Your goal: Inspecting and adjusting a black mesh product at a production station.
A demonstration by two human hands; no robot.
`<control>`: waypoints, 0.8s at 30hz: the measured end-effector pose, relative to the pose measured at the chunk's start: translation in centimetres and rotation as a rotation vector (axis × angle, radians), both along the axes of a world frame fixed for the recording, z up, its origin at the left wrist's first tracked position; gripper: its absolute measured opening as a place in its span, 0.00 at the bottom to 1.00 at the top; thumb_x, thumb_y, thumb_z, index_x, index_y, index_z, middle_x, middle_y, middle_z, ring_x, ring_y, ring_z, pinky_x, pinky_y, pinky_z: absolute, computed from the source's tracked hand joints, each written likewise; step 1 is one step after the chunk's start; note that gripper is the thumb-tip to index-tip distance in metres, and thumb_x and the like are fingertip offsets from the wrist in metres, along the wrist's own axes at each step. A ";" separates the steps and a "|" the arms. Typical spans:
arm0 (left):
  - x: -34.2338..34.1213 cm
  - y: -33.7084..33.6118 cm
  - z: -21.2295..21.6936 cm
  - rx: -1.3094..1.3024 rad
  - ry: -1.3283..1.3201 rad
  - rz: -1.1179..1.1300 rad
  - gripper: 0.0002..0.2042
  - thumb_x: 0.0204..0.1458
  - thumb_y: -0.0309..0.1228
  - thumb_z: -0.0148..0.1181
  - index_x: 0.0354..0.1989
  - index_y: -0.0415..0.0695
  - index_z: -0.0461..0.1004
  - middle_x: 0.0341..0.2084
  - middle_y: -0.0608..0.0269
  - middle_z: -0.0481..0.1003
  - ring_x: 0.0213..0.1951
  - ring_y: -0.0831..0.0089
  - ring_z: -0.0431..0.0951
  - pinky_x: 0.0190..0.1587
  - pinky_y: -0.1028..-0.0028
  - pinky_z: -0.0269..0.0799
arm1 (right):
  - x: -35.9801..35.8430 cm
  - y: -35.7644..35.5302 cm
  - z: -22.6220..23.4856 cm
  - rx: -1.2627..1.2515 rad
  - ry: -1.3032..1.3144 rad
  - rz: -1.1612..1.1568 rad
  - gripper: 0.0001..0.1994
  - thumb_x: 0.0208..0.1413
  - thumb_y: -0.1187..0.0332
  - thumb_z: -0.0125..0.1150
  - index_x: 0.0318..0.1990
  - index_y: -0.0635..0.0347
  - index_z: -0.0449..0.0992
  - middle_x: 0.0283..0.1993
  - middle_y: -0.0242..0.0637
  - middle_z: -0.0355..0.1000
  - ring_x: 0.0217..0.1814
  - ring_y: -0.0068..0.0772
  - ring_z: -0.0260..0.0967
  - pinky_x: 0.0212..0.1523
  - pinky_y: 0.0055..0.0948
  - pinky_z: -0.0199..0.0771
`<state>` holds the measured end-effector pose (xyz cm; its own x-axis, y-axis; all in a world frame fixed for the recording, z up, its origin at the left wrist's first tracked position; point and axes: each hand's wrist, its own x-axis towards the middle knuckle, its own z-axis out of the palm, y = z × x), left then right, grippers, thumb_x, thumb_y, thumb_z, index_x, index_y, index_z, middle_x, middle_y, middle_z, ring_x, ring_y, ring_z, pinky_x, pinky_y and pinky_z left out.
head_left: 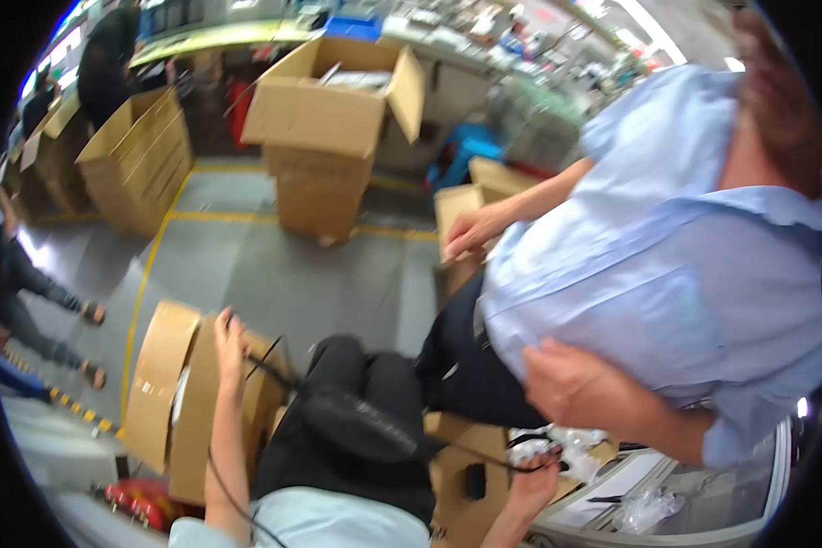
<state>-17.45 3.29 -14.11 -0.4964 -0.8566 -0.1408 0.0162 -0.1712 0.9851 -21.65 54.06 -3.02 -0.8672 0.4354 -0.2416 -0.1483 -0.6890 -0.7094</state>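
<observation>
My left hand [231, 345] is closed round a black cable [267, 367], above an open cardboard box [194, 425] on the left. Low on the right, my right hand [536, 479] grips another stretch of black cable [484, 455] beside clear plastic wrapping [575, 449]. Between the hands, over my dark trousers, hangs a blurred black oval thing [361, 425] with pale marking; its kind is unclear. A thin dark cord [224, 489] runs down along my left forearm. Below my right hand's cable stands a carton [466, 507] with a small black block [474, 481] on it.
A person in a light blue shirt [612, 274] stands close on my right, one hand near an opened carton [461, 205]. Ahead, stacked cartons [315, 119] stand on the grey floor [247, 265]. A grey-edged worktop [703, 507] is at lower right. Other people stand far left.
</observation>
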 end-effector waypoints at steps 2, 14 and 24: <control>0.8 -0.4 -1.7 0.163 0.054 0.026 0.28 0.61 0.42 0.51 0.67 0.48 0.52 0.33 0.65 0.66 0.26 0.84 0.60 0.31 0.79 0.61 | 0.5 1.3 -2.0 0.000 0.249 0.362 0.09 0.61 0.66 0.49 0.47 0.53 0.70 0.30 0.23 0.64 0.30 0.21 0.57 0.34 0.22 0.61; 0.2 2.2 -5.5 0.771 0.646 -0.032 0.37 0.54 0.20 0.56 0.66 0.58 0.40 0.37 0.55 0.69 0.37 0.62 0.73 0.48 0.55 0.70 | 0.9 -1.4 -2.0 -0.087 0.191 0.434 0.12 0.56 0.69 0.51 0.48 0.58 0.71 0.37 0.29 0.70 0.37 0.24 0.63 0.44 0.24 0.63; -2.4 5.5 -6.9 1.019 0.596 -0.041 0.16 0.48 0.23 0.61 0.45 0.34 0.65 0.53 0.47 0.62 0.59 0.47 0.63 0.60 0.47 0.62 | -0.3 -0.8 -0.5 -0.141 0.167 0.398 0.15 0.63 0.63 0.50 0.53 0.62 0.68 0.45 0.34 0.68 0.48 0.29 0.64 0.57 0.30 0.60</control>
